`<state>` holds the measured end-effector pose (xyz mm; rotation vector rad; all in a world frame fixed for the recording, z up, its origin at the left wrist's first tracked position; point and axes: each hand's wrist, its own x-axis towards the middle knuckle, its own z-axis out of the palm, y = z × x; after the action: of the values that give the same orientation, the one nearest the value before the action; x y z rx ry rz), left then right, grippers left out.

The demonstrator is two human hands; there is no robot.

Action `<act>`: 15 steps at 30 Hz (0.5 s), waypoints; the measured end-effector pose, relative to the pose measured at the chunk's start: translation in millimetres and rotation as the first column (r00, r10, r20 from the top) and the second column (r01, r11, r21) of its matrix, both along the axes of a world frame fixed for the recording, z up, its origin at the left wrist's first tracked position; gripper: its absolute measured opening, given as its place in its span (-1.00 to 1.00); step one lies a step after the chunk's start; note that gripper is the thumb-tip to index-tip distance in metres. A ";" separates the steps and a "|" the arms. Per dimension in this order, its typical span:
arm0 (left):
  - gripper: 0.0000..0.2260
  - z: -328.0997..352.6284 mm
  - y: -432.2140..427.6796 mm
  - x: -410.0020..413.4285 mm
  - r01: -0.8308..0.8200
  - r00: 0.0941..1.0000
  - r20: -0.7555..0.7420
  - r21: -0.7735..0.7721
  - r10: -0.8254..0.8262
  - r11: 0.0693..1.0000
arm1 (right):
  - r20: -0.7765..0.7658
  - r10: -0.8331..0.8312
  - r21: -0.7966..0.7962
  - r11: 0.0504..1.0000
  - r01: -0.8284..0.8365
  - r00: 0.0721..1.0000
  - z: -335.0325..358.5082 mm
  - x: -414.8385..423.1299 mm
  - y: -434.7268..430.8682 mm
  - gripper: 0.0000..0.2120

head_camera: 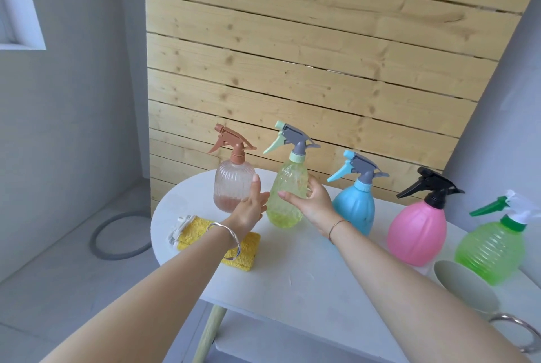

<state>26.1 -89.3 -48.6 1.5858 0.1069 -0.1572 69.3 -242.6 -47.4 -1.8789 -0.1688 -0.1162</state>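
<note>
Near the left edge of the white round table (pixel 292 280), a folded yellow terry cloth (pixel 193 231) lies under your left wrist. Beyond it your left hand (pixel 251 207) is open, fingers straight, just beside the translucent yellow-green plastic spray bottle (pixel 278 216); contact is unclear. Your right hand (pixel 314 201) curls round that bottle's right side. The bottle stands upright toward the far edge, between a ribbed clear bottle with a brown sprayer (pixel 231 187) and a blue plastic spray bottle (pixel 355 210).
</note>
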 end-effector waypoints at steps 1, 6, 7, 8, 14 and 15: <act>-0.27 0.4 -0.8 -0.3 0.002 1.000 0.002 0.005 -0.002 1.000 | -0.001 -0.015 -0.012 1.000 0.015 1.000 0.8 -0.8 0.3 -0.43; -0.22 1.9 -2.6 0.2 -0.003 1.000 0.012 0.046 0.003 0.999 | -0.021 -0.103 -0.095 0.990 0.101 0.994 0.9 -2.1 5.9 -0.25; -0.22 2.1 -2.7 0.4 -0.006 1.000 0.013 0.046 0.005 0.999 | -0.021 -0.106 -0.104 0.989 0.104 0.994 2.3 -3.8 6.5 -0.23; -0.23 2.1 -2.3 0.3 -0.007 1.000 0.010 0.044 0.007 0.999 | -0.024 -0.103 -0.101 0.990 0.100 0.994 2.6 -4.8 6.7 -0.21; -0.34 4.9 -4.5 -9.6 -0.117 0.989 0.085 -0.005 0.117 0.993 | 0.108 -0.072 -0.097 0.992 0.083 0.992 4.4 -33.3 6.1 -0.41; -0.38 6.0 -5.5 -12.1 -0.162 0.979 0.119 -0.026 0.164 0.987 | 0.171 -0.100 -0.087 0.989 0.116 0.980 4.3 -41.0 3.5 -0.46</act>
<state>14.0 -94.8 -42.6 1.5593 0.1399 0.0658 28.3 -239.1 -43.1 -1.9747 -0.1887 -0.3454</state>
